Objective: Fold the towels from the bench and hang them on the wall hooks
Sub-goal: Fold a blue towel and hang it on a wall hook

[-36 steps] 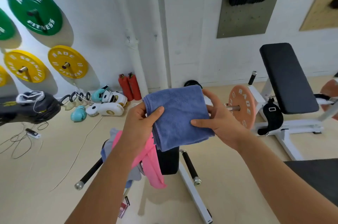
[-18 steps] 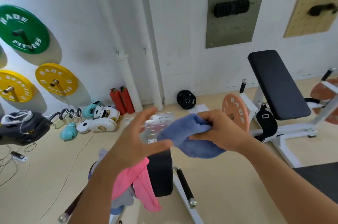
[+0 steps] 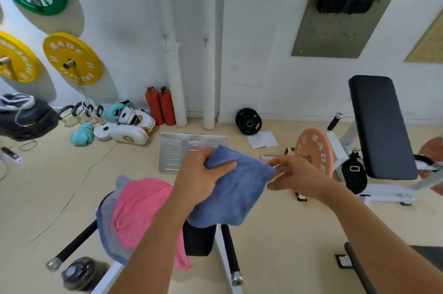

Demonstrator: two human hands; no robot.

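While our left hand [image 3: 203, 178] bunches the folded blue towel [image 3: 230, 195] at frame centre, right fingers [image 3: 275, 164] barely pinching its corner, we judge the fold may slump open.

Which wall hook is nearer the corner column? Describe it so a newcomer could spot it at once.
Start at the white wall behind the hands, where two white pipes rise from the floor. Two small metal hooks sit at the same height there. The one meant, the right hook, sits by the right pipe, while the left hook sits on the taped pipe.
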